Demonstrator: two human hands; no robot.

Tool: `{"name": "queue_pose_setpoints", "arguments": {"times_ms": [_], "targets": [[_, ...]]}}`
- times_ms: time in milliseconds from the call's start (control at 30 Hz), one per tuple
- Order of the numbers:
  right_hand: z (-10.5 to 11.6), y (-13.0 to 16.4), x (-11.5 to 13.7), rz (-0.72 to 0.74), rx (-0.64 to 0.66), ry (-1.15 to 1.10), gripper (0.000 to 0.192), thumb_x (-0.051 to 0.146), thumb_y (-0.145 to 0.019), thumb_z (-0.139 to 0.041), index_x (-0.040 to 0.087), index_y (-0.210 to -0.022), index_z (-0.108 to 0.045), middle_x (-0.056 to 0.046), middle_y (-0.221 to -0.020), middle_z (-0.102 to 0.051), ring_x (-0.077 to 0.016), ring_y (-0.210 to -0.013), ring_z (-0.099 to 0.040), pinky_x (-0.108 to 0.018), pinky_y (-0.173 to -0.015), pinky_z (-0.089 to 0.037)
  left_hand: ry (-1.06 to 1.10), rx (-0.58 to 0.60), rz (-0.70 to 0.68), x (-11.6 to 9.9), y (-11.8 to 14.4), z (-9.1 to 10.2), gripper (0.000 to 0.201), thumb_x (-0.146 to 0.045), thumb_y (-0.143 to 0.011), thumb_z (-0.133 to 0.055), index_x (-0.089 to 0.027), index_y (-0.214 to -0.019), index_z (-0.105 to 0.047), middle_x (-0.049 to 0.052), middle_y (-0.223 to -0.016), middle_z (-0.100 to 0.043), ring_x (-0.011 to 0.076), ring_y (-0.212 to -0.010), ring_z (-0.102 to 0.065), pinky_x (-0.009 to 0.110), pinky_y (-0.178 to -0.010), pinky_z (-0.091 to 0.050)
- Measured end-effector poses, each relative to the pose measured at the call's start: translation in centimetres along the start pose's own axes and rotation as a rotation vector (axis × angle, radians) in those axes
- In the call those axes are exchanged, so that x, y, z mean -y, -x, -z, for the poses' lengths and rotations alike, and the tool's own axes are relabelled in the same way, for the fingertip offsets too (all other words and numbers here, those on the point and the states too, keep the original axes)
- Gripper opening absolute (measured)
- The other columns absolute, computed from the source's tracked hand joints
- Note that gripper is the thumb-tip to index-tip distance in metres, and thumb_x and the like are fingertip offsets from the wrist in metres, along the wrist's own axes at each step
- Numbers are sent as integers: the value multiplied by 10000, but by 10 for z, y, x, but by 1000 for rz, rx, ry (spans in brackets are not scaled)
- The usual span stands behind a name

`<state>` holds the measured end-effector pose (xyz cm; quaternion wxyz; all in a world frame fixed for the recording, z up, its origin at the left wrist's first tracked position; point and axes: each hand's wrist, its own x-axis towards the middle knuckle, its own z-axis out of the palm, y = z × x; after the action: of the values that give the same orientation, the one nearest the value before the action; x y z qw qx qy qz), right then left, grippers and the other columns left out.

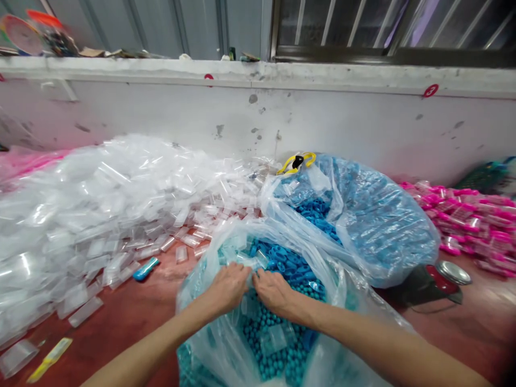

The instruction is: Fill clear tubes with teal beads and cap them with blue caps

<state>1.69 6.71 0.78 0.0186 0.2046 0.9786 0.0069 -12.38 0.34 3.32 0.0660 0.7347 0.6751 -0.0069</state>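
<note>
I see left hand (228, 287) and right hand (275, 293) both pinching the bag (226, 344) of beads (258, 333) | red table (121, 317) | sleeves (100, 204) at 10 o'clock | wall (322, 123) at 12

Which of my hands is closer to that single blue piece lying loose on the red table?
Left. The left hand is in the bag's mouth, just right of the loose blue piece. The right hand lies beyond it, farther right, fingertips meeting the left's.
</note>
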Motion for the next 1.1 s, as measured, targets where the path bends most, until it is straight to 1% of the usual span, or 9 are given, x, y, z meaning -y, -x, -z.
{"name": "queue_pose_setpoints", "arguments": {"times_ms": [67, 133, 267, 433, 633, 733, 833, 967, 1100], "targets": [[-8, 1, 0, -11, -11, 13, 166, 52, -803, -390, 128, -888, -512, -86, -825, -582, -199, -687, -565, -295, -533, -415, 3, 87, -12, -2, 0, -11, 313, -193, -761, -472, -204, -1074, -481, 67, -1038, -555, 234, -990, -479, 368, -807, -388], [-6, 0, -5, -8, -41, 24, 185, 36, -808, -359, 139, -854, -506, -85, -814, -576, -200, -696, -557, -304, -557, -416, -12, 86, 33, -2, -3, -14, 307, -201, -767, -467, -189, -1074, -478, 78, -1055, -547, 244, -1007, -465, 393, -830, -369], [11, 3, -16, 59, -116, 94, 191, 31, -805, -352, 151, -827, -498, -66, -755, -563, -194, -668, -540, -297, -556, -404, -2, 2, 16, -6, -9, -8, 184, -232, -792, -470, -179, -961, -520, 71, -997, -569, 242, -985, -480, 409, -872, -341], [26, 18, -25, 119, -63, 67, 225, 31, -815, -320, 152, -864, -504, -64, -766, -574, -174, -613, -530, -273, -499, -372, -82, -166, -42, -19, -2, -12, 228, -171, -849, -349, -181, -1007, -512, 85, -979, -585, 235, -1007, -501, 444, -950, -281], [31, 27, -49, 48, 79, -289, 110, 129, -829, -401, 160, -804, -503, -36, -764, -579, -156, -676, -533, -241, -561, -358, 22, 129, -82, 1, -11, 11, 132, -226, -779, -466, -183, -825, -582, 63, -774, -651, 233, -762, -611, 307, -647, -436], [37, 26, -62, -62, 58, -397, 121, 164, -818, -413, 159, -737, -503, -36, -753, -567, -154, -702, -517, -246, -607, -359, 74, 83, -11, 15, -15, 21, 198, -176, -812, -386, -182, -795, -583, 46, -739, -649, 203, -757, -614, 277, -646, -423], [41, 20, -67, -140, 78, -603, 127, 178, -793, -418, 157, -704, -506, -17, -681, -547, -144, -678, -508, -241, -617, -373, 139, -23, -14, 11, -14, 20, 232, -267, -822, -434, -193, -1023, -523, 46, -900, -641, 188, -839, -602, 268, -702, -426], [40, 9, -62, -205, 344, -1009, 178, 193, -768, -385, 160, -644, -510, 52, -458, -449, -99, -437, -459, -212, -485, -411, 2, -161, -53, -12, -11, 7, 532, -293, -755, -571, -228, -1235, -352, 118, -1218, -495, 252, -1032, -530, 379, -873, -367], [38, 7, -56, -220, 461, -1329, 162, 187, -739, -397, 157, -604, -481, 62, -484, -452, -62, -365, -387, -198, -417, -428, -98, -205, -58, -26, -13, 2, 245, -214, -819, -463, -203, -1063, -483, 131, -1212, -492, 265, -1036, -515, 409, -884, -344]]}}
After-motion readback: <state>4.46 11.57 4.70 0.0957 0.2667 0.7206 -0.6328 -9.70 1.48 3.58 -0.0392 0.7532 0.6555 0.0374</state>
